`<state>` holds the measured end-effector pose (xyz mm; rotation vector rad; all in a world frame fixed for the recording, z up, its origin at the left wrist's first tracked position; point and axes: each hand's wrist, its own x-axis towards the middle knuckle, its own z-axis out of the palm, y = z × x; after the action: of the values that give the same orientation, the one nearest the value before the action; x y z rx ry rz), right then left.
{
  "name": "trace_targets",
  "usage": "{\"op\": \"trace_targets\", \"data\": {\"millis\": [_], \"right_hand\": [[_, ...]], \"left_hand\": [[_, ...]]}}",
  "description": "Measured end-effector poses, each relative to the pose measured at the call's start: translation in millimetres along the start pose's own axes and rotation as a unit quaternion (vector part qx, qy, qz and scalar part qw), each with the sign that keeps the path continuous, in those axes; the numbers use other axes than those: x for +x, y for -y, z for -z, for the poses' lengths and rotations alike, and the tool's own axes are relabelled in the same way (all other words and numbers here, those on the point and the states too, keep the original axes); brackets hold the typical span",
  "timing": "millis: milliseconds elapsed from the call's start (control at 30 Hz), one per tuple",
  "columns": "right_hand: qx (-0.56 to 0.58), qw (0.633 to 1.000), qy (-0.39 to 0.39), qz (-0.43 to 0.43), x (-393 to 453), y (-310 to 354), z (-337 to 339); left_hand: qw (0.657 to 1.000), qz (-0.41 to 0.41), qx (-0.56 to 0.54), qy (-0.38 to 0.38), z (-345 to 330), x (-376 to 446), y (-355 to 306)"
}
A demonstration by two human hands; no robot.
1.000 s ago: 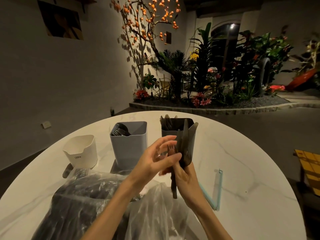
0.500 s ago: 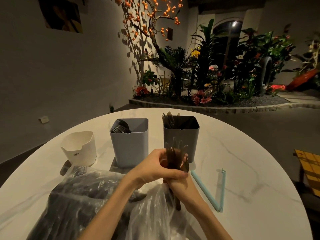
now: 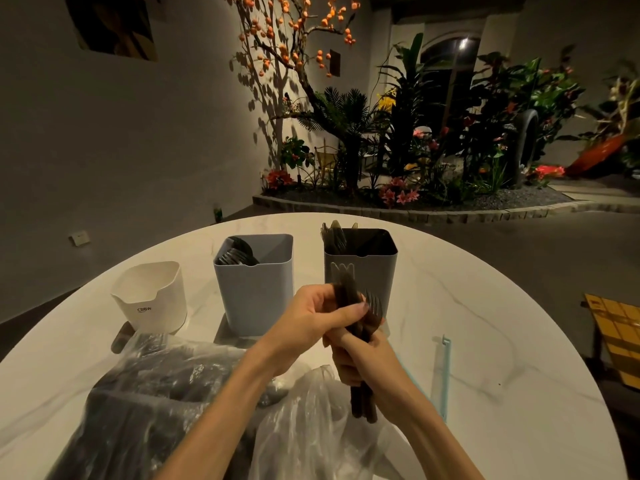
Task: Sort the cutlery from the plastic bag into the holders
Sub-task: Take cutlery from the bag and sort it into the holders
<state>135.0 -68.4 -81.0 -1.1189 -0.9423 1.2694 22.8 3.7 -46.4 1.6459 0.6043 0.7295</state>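
My right hand point(image 3: 367, 358) grips the bundle of dark forks point(image 3: 358, 327) by the handles, left hand point(image 3: 311, 320) pinching tops w/ thumb to separate pieces for the dark grey holder point(image 3: 362, 271) just behind.

a round white marble table point(image 3: 485, 306) bears a pale blue clip point(image 3: 446, 375) near its right side. beyond it a garden bed point(image 3: 415, 188) holds leafy plants and a tree with orange fruit point(image 3: 287, 46). a picture point(image 3: 114, 26) hangs on the wall.
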Motion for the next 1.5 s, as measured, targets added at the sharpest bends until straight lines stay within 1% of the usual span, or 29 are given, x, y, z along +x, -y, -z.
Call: {"op": "trace_targets", "data": {"millis": [33, 100, 200, 267, 367, 433, 533, 567, 633, 700, 767, 833, 933, 1033, 1267, 1400, 1500], "right_hand": [[-0.040, 0.999, -0.024, 0.012, -2, 3, 0], [-0.059, 0.998, -0.010, 0.021, -1, 4, 0], [-0.072, 0.997, -0.008, -0.005, -3, 8, -4], [-0.067, 0.998, 0.013, -0.014, -6, 10, -4], [-0.081, 0.996, 0.005, 0.023, -5, 8, -5], [-0.117, 0.991, -0.021, 0.063, -2, 3, -6], [-0.122, 0.988, -0.046, 0.082, 1, -4, -7], [-0.120, 0.988, -0.052, 0.080, 1, -4, -7], [-0.130, 0.986, -0.066, 0.087, 2, -3, -6], [-0.126, 0.985, -0.062, 0.101, 0, -2, -4], [-0.101, 0.989, -0.042, 0.101, -2, 0, -4], [-0.083, 0.991, -0.032, 0.101, -4, 3, -6], [-0.060, 0.993, -0.039, 0.099, -5, 5, -9], [-0.053, 0.991, -0.039, 0.114, -3, 4, -9], [-0.112, 0.974, -0.127, 0.151, 6, -9, -7], [-0.097, 0.973, -0.154, 0.143, 8, -12, -5], [-0.111, 0.969, -0.162, 0.147, 10, -12, -1]], "left_hand": [[1.000, -0.002, -0.012, -0.014, 0, 1, -1], [0.999, -0.005, -0.033, -0.038, 1, 2, -1], [0.996, -0.003, -0.051, -0.066, 0, 2, -3], [0.995, -0.003, -0.063, -0.080, -1, 2, -4], [0.987, -0.005, -0.107, -0.119, -3, 3, -5], [0.982, -0.010, -0.132, -0.138, -2, 3, -5], [0.981, -0.005, -0.149, -0.125, -4, 2, -5], [0.982, 0.004, -0.157, -0.108, -4, 2, -5], [0.984, 0.022, -0.172, -0.051, -4, 2, -6], [0.982, 0.033, -0.187, -0.004, -2, 1, -4], [0.981, 0.039, -0.190, 0.009, 0, -1, -4], [0.985, 0.034, -0.168, 0.003, 1, -2, -4], [0.989, 0.036, -0.140, -0.006, 0, -2, -3], [0.991, 0.042, -0.129, -0.017, -1, 0, -2], [0.994, 0.039, -0.074, -0.067, -5, 4, 2], [0.997, 0.047, -0.043, -0.040, -3, 4, 2], [0.997, 0.050, -0.045, -0.049, -3, 4, 3]]}}
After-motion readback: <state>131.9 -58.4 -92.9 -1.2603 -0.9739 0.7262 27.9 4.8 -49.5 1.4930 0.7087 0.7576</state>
